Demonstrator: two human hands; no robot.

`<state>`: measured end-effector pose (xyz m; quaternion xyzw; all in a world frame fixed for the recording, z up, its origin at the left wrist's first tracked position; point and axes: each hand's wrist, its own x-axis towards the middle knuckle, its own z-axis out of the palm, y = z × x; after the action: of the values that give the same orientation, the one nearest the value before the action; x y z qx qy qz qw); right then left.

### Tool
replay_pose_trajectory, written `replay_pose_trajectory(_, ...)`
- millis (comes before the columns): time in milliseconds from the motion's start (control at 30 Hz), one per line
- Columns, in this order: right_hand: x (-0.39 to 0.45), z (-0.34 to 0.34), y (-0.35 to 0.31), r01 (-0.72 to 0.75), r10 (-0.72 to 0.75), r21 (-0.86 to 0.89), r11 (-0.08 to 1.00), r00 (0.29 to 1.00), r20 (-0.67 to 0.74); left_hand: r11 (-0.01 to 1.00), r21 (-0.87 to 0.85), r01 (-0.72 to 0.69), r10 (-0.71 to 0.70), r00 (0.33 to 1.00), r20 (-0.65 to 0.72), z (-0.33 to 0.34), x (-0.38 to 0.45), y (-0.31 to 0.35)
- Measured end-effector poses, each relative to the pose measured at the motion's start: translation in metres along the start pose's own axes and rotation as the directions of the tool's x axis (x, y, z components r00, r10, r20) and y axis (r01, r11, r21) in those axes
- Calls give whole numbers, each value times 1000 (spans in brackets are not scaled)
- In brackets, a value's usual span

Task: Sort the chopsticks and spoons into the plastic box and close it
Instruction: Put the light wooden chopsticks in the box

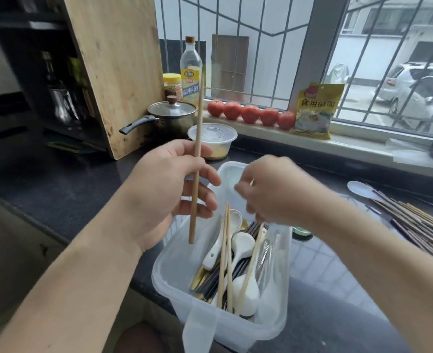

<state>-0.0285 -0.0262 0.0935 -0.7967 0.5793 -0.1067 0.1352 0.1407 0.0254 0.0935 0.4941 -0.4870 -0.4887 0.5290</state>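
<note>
Above the plastic box [174, 266] at 6 o'clock on the bench [57, 179], the left hand [164, 197] pinches an upright chopstick [197, 159]. The right hand [274, 192], blurred, fingers curled, grip unclear, hovers over spoons [243, 244] inside.

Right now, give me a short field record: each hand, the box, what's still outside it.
left hand: holds one long pale wooden chopstick upright
right hand: blurred above the box, pinching a thin pale chopstick
clear plastic box: open, holds white ceramic spoons and chopsticks
outside: bundle of dark and wooden chopsticks on the black counter, right
</note>
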Motion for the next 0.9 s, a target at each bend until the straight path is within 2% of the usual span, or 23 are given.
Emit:
replay_pose_trajectory(67, -10, -20, 6, 19, 15, 333, 943, 995, -99, 998, 63, -2, -2, 998, 59, 3, -2, 2)
replay_pose_trajectory(133, -21, -33, 6, 63, 6, 571, 819, 993, -118, 994, 109, 11, -28, 989, 148, 9, -1, 3)
replay_pose_trajectory(200, -26, -34, 3, 106, -40, 597, 795, 992, -124, 988, 153, 10, -47, 969, 241, 17, -1, 4)
replay_pose_trajectory(300, -27, -29, 0, 123, -64, 511, 851, 989, -131, 978, 206, -34, -42, 934, 356, 30, -1, 8)
replay_pose_trajectory(367, -26, -28, 3, 112, -24, 531, 840, 985, -169, 948, 309, -80, -37, 934, 354, 30, 0, 6)
replay_pose_trajectory(433, -23, -29, 6, 84, 32, 594, 800, 983, -182, 846, 512, -149, 14, 966, 258, 22, 3, 1)
replay_pose_trajectory(500, -20, -26, 6, -1, 54, 519, 855, 995, -87, 753, 636, -171, 138, 985, 102, 9, 7, -5)
replay_pose_trajectory(567, -17, -12, -3, -81, 45, 305, 949, 991, 125, 743, 654, -143, 203, 979, -18, 0, 8, -8)
replay_pose_trajectory(600, -14, -2, -8, -75, 42, 158, 985, 978, 202, 747, 654, -122, 200, 979, -45, -3, 8, -9)
replay_pose_trajectory(667, -7, 20, -16, -21, 55, -119, 993, 954, 294, 736, 670, -98, 171, 984, -44, -4, 7, -14)
replay_pose_trajectory(700, -3, 28, -18, -13, 72, -174, 985, 939, 337, 732, 674, -94, 156, 987, -32, -4, 6, -16)
replay_pose_trajectory(900, 11, 45, -16, -6, 180, -309, 951, 823, 539, 753, 652, -88, 113, 994, 4, -11, 5, -26)
